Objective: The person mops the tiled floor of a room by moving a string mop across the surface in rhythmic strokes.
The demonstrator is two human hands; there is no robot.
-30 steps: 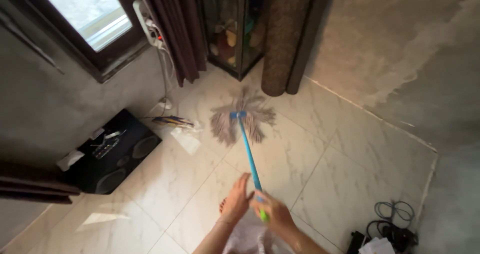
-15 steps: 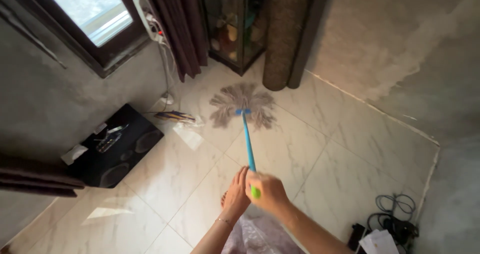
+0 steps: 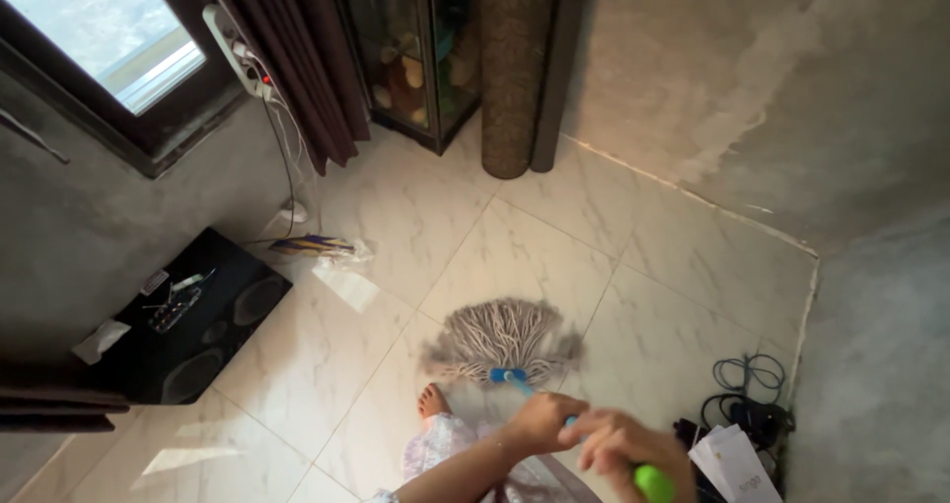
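A mop with a grey string head (image 3: 505, 337), a blue handle (image 3: 517, 382) and a green grip end (image 3: 653, 483) rests on the white marble floor just ahead of my bare foot (image 3: 432, 400). My left hand (image 3: 539, 420) is closed around the blue handle close to the mop head. My right hand (image 3: 618, 446) grips the handle farther back, near the green end. The handle runs low, from the head toward the lower right. Patterned cloth of my garment (image 3: 435, 449) shows below my arm.
A black speaker (image 3: 188, 325) lies at the left wall under a window. A wrapper (image 3: 312, 246) lies on the floor. A glass cabinet (image 3: 416, 58), a rolled carpet (image 3: 510, 68) and a dark curtain (image 3: 297, 58) stand at the back. Tangled cables (image 3: 747, 394) and papers (image 3: 737, 463) sit right.
The mop head has been drawn back from beside the rolled carpet to just in front of my foot. Both hands moved down and right along the handle.
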